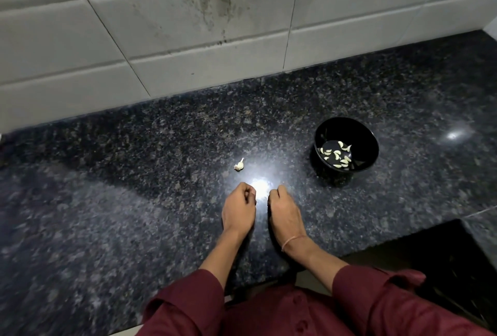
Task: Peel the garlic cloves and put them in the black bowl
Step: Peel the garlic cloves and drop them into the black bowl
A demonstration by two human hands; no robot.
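Overall the scene is dim. A white glare patch (259, 187) burns out the polished countertop (134, 228) just ahead of your left hand (238, 212) and right hand (285, 214), and the stone's speckle is lost there. A smaller highlight (453, 135) lies to the right of the black bowl (347, 131). The bowl throws a soft shadow toward you, and your forearms darken the stone beneath them. Brightness falls off toward the corners. The wide lens bows and tilts the joints of the wall tiles (161, 26). Your sleeves (188, 306) at the bottom edge look soft and slightly smeared.
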